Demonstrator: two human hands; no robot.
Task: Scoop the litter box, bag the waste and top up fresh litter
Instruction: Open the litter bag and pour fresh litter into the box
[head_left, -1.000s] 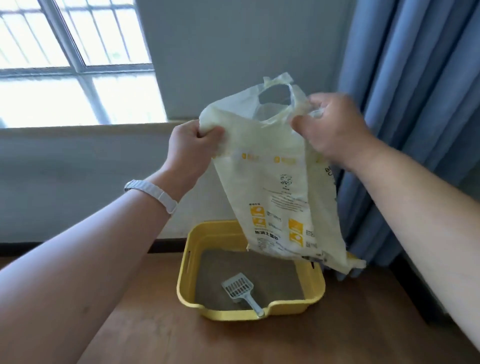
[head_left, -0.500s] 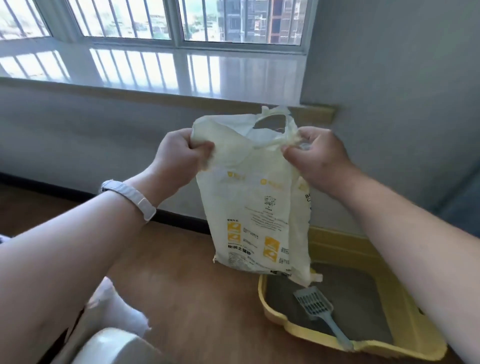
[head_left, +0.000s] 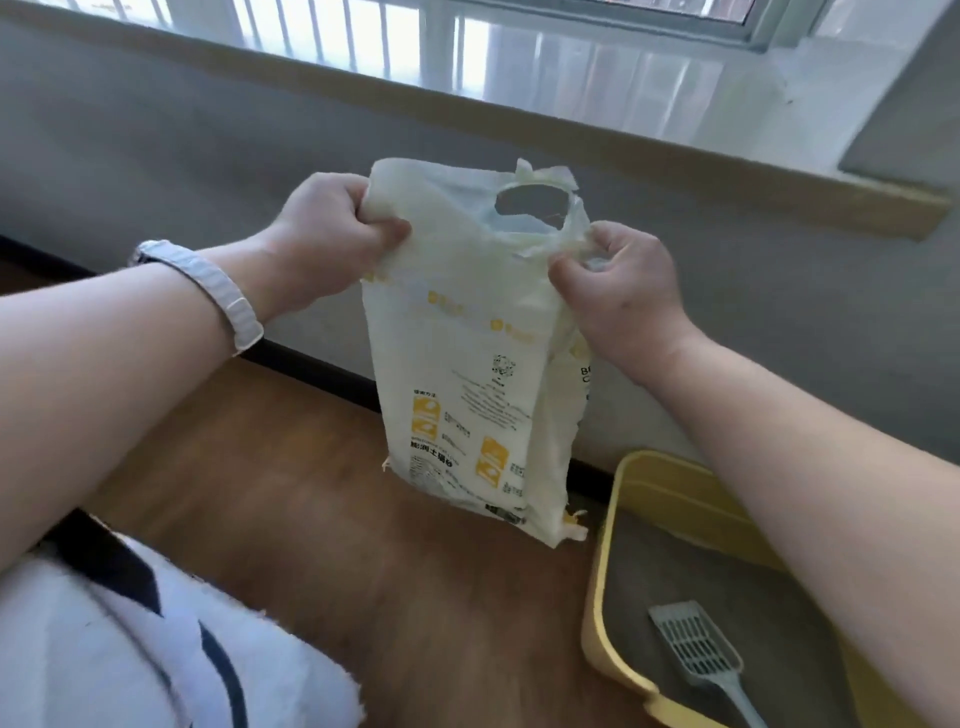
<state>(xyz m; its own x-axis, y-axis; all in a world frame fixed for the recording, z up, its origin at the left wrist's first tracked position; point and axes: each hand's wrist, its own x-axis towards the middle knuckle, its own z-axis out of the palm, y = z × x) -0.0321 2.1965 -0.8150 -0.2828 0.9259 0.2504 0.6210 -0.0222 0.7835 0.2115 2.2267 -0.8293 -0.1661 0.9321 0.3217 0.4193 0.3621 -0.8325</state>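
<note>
Dangling in mid-air above the wooden floor, the pale litter bag is held up in front of the grey wall, just left of the yellow litter box. Its top left corner is bunched inside the left hand, which is curled into a fist around the plastic, while a gathered fold beside the die-cut handle hole is pinched in the closed right hand. The bag hangs flat and slack, so it is judged light, nearly empty, soft and crinkly; thin film like this can slip or tear, and the upper corners or the handle cut-out are judged the surest places to grip. A grey slotted scoop is seen lying on the litter inside the box, at lower right. A white fluffy cushion with dark stripes sits at lower left, close enough to be caught by any spill. A white band is worn on the left wrist.
</note>
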